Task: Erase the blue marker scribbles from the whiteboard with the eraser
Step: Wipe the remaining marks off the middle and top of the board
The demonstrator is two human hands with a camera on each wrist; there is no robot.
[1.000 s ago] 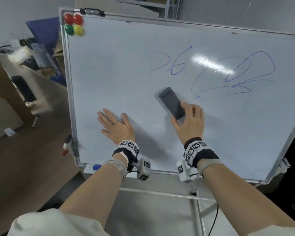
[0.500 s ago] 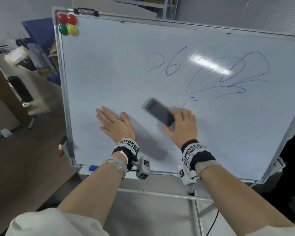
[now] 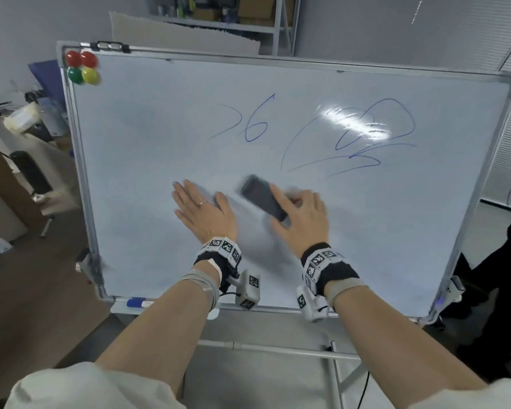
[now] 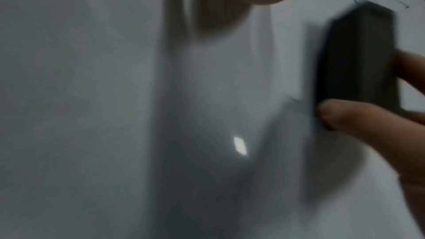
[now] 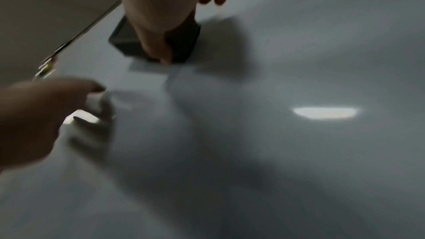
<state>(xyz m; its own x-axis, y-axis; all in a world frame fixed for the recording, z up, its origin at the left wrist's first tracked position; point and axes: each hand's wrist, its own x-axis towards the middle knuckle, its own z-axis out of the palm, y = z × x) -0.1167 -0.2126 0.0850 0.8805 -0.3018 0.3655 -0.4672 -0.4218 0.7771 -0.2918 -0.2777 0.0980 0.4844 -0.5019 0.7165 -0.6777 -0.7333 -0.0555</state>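
The whiteboard (image 3: 148, 178) stands tilted on a stand. Blue scribbles remain in its upper middle (image 3: 255, 125) and upper right (image 3: 363, 143). My right hand (image 3: 298, 214) grips the black eraser (image 3: 263, 197) by its lower end and holds it against the board, below the scribbles and blurred by motion. The left wrist view shows the eraser (image 4: 358, 57) pinched between thumb and fingers. In the right wrist view the eraser (image 5: 128, 43) lies under my fingers. My left hand (image 3: 201, 211) lies flat on the board, fingers straight, just left of the eraser.
Several round magnets (image 3: 81, 67) sit in the board's top left corner. A blue marker (image 3: 139, 303) lies on the tray under the lower edge. A desk with clutter (image 3: 21, 119) stands to the left. A dark-clothed person (image 3: 502, 278) is at the right edge.
My right hand swept the eraser down and left toward my left hand. The small blue marks under the right scribble are gone. The left hand stayed flat on the board.
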